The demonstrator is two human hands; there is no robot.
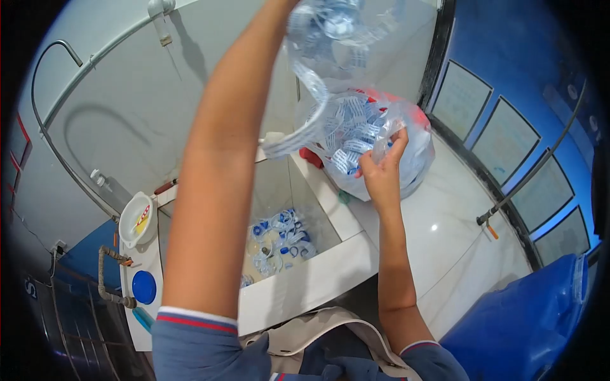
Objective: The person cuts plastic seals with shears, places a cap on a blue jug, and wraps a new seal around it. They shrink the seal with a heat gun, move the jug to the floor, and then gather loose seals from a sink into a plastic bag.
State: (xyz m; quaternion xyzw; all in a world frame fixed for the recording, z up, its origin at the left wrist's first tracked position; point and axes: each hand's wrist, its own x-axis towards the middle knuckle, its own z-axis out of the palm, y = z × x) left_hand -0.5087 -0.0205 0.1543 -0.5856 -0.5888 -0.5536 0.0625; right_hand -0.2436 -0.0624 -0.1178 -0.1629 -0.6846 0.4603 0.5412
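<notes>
My left arm reaches up past the top edge, and its hand is out of view. Beside that wrist, a blurred bunch of clear plastic strips with blue print hangs, one long strip trailing down. My right hand is closed on the rim of a clear plastic bag. Inside the bag lie many similar printed strips; something red shows at its back. The bag stands on the white tiled counter, right of the sink.
The tiled sink holds cloudy water with blue caps and plastic pieces. On its left ledge are a white basin, a blue lid and pipe fittings. A large blue container stands at lower right, near a pipe.
</notes>
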